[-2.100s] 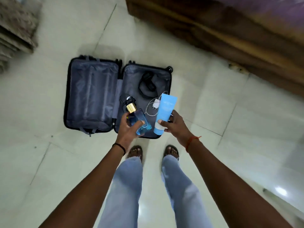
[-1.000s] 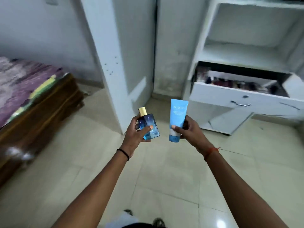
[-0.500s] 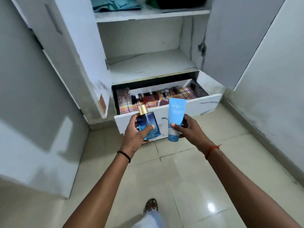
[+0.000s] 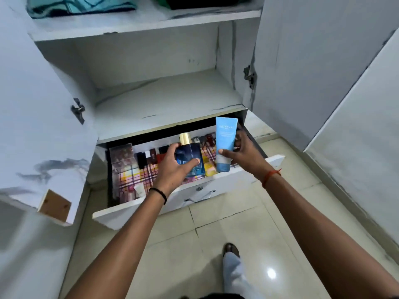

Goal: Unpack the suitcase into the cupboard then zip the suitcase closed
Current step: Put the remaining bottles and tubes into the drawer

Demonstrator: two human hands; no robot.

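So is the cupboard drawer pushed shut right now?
No, the drawer is pulled open, and the left hand holds a blue perfume bottle over it.

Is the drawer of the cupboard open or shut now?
Open. The drawer is pulled out from the cupboard, and small bottles show inside it.

Left hand grips perfume bottle, right hand tube, above open drawer.

Blue bottle, tube above drawer
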